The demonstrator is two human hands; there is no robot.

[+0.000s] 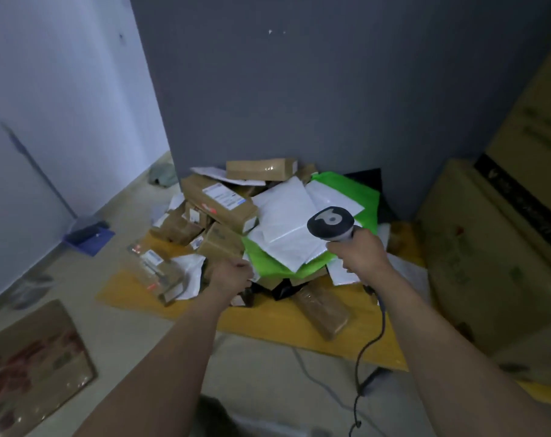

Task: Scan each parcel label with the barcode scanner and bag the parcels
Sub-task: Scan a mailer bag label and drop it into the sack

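our right hand is wrapped tight round the handle of the barcode scanner. the scanner's dark head is up over the pile of parcels. its cord hangs down from the handle toward the floor.

our left hand is low at the near side of the pile, right by the edge of the green bag. its fingers are curled in, but we cannot tell if they hold something or just make a fist.

the parcels lie in a heap on a yellow sheet on the floor, pushed up against the grey wall. there are brown boxes and flat white bags. the white bags lie on top of the green bag, just under the scanner. a long brown box with a white label lies on the left side of the heap. a brown wrapped parcel sticks out toward us at the front.

big cardboard boxes stand on the right. a blue dustpan sits by the white wall on the left. a flat piece of cardboard lies on the floor near us.
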